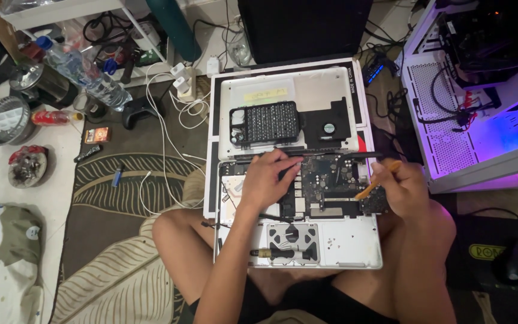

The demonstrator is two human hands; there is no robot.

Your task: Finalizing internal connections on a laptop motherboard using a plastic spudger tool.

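Observation:
An opened silver laptop (355,243) lies on my lap, its dark circuit board (331,180) exposed. My left hand (268,177) rests on the board's left part, fingers curled around a black part near the top edge. My right hand (404,186) grips an orange pry tool (378,180) whose tip touches the board's right side. A black screwdriver (280,254) lies on the laptop's lower section, beside the trackpad underside (295,235).
The laptop's removed bottom cover (322,90) lies beyond, holding a black bit set case (265,123) and a black fan (329,127). A white lit computer case (481,90) stands right. White cables (163,138), bottles (100,84), a game controller (141,111) and a black mouse (514,261) lie around.

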